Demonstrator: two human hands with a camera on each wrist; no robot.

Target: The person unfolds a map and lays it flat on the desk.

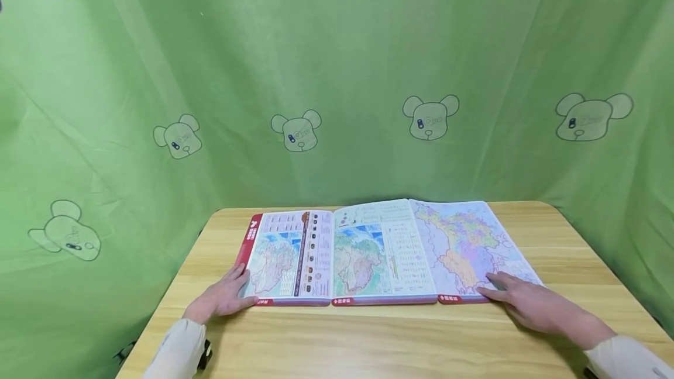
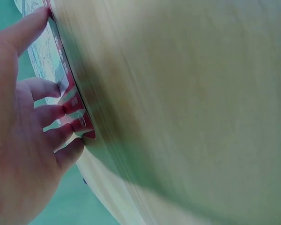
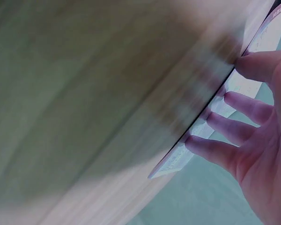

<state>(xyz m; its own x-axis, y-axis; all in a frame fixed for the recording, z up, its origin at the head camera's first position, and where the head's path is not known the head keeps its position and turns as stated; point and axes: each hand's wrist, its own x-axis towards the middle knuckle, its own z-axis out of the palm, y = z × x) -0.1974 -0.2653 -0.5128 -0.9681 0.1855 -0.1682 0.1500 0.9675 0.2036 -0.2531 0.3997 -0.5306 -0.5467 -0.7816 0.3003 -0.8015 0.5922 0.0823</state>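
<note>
A fold-out map [image 1: 363, 285] with three panels in view lies on the wooden table, its middle fold raised slightly at the back. Red strips mark its left side and parts of its front edge. My left hand [image 1: 225, 295] rests at the front left corner; in the left wrist view its spread fingertips [image 2: 71, 108] touch the red border. At the front right corner is my right hand [image 1: 534, 304], thumb and forefinger over the coloured panel. In the right wrist view its outstretched fingers [image 3: 234, 126] meet the map's edge.
The wooden table [image 1: 368, 344] extends in front of the map and to both sides. A green curtain [image 1: 358, 75] printed with bear heads hangs behind the table and round its sides, close to the back edge.
</note>
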